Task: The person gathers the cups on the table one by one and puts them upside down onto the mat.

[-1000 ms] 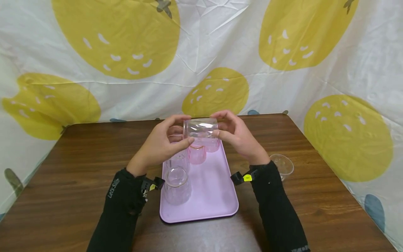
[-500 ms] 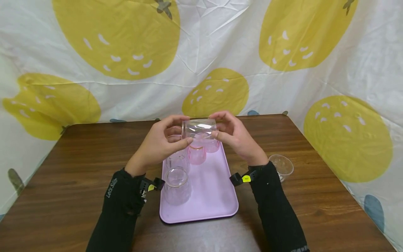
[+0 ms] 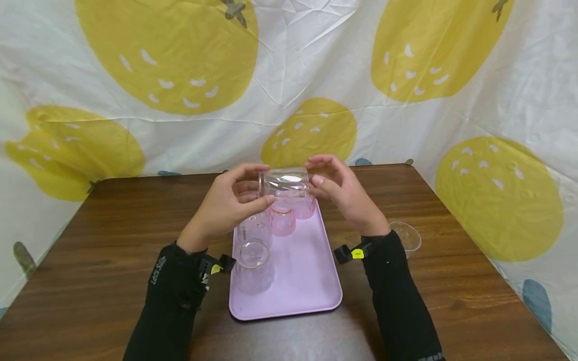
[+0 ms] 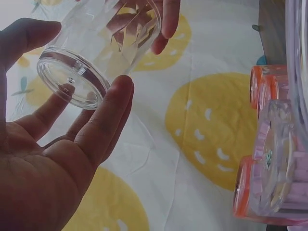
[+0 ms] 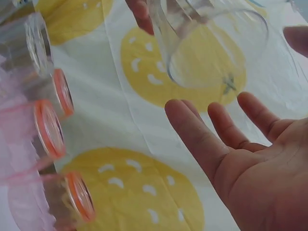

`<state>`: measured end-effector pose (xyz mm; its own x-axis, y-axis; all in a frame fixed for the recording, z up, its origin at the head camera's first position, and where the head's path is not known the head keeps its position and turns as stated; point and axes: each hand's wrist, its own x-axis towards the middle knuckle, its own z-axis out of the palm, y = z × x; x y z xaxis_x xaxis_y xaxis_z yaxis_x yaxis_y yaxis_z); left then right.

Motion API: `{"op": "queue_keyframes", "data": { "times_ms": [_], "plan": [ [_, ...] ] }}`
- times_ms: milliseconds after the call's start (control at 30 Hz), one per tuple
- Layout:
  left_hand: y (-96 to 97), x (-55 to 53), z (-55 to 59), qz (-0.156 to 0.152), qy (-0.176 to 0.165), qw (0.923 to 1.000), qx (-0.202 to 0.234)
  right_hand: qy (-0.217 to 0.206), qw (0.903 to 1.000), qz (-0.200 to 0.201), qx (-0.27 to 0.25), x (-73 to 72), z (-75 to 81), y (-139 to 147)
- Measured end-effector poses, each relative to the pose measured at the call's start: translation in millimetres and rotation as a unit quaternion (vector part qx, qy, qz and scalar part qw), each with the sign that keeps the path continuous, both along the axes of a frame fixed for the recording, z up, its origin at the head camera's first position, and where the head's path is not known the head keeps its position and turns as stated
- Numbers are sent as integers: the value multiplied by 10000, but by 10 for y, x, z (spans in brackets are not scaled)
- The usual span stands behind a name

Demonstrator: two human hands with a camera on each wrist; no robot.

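Observation:
A clear drinking glass (image 3: 284,181) lies on its side in the air over the far end of the tray. My left hand (image 3: 222,203) grips its thick base end between thumb and fingers. In the left wrist view the base (image 4: 72,79) shows round and clear inside those fingers. My right hand (image 3: 347,199) is at the mouth end, fingers spread. The right wrist view shows the rim (image 5: 173,72) apart from the right fingertips (image 5: 177,107).
A pink-purple tray (image 3: 311,281) lies lengthwise on the brown table (image 3: 113,281). On it stand a clear glass (image 3: 254,276) at the front left, more clear glass behind it, and pink glasses (image 3: 282,224) toward the back. Another clear glass (image 3: 408,238) is beside my right wrist. A patterned cloth (image 3: 289,80) hangs behind.
My right hand has let go of the glass's mouth end, its thumb and fingers lifting off and drawing slightly right. The glass has shifted a little left in my left hand.

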<state>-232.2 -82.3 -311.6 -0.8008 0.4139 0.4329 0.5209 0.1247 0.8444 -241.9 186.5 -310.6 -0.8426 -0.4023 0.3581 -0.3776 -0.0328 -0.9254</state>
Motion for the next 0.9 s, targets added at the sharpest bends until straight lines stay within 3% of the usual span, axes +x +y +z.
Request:
{"op": "queue_keyframes", "data": {
  "times_ms": [167, 267, 533, 700, 900],
  "plan": [
    [3, 7, 26, 79, 105, 9998, -143, 91, 9988, -472, 24, 1, 43, 156],
    [10, 22, 36, 194, 315, 9982, -463, 224, 9969, -752, 34, -5, 59, 254],
    [58, 43, 21, 490, 849, 9874, -1242, 326, 9946, -984, 107, -22, 78, 376],
    [145, -42, 19, 476, 1343, 9724, -1845, 367, 9932, -1096, 96, -29, 75, 421],
    [261, -137, 71, 409, 1964, 9488, -2439, 448, 9924, -1130, 172, -59, 60, 460]
  ]
}}
